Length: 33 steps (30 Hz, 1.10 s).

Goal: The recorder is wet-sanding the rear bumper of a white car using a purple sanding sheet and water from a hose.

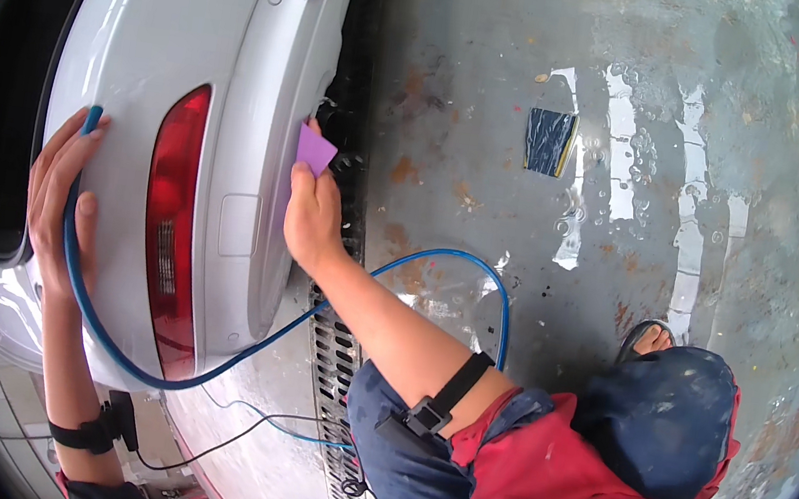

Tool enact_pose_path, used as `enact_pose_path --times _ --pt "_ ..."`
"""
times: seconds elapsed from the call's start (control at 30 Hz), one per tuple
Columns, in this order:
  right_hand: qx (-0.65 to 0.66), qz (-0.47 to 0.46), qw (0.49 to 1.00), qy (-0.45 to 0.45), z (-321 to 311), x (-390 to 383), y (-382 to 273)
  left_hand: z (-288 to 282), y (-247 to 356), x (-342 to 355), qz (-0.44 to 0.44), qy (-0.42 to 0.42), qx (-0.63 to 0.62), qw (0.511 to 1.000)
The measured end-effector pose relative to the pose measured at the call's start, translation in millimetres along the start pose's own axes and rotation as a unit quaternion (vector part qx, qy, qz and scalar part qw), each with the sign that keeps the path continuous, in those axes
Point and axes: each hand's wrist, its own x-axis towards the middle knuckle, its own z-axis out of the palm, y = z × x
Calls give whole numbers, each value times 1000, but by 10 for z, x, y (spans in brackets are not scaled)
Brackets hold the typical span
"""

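Note:
My left hand (63, 195) rests against the rear of a white car (164, 7), above the red tail light (171, 220). A blue hose (105, 337) passes between its thumb and fingers, and the hose end shows at the fingertips. Lower down, my right hand (315, 213) pinches a flat purple sheet (315, 148) against the edge of the bumper (263, 171). What the sheet is made of cannot be made out. Part of my right fingers is hidden behind it.
The hose loops across the wet grey floor (464, 66) beside my knee. A black floor grate (335, 352) runs under the bumper. A dark sheet with a yellow edge (548, 143) lies on the floor. A thin black cable (233, 440) trails from my left wrist strap.

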Motion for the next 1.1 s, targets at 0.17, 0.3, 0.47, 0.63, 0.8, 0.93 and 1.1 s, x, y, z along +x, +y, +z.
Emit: enact_pose_path --times 0.17,0.3,0.47,0.63,0.8,0.93,1.1 --pt "-26 98 994 -26 -37 243 -73 -66 5 -305 -60 -62 1 996" --pt "-99 52 994 -1 -34 -370 19 -181 49 -882 -13 -43 -53 998" --pt "-172 -41 984 25 12 -1440 385 -225 60 -1189 89 -51 -5 995" --pt "-70 145 986 49 13 -1519 526 -227 86 -1211 130 -69 34 989" --pt "-145 357 922 40 -25 -1318 478 -215 97 -1212 134 -72 35 988" --pt "-163 313 936 12 -74 -1130 474 -233 68 -1221 127 -89 28 988" --pt "-39 436 899 17 -196 -898 702 -253 23 -1235 145 -89 44 984"
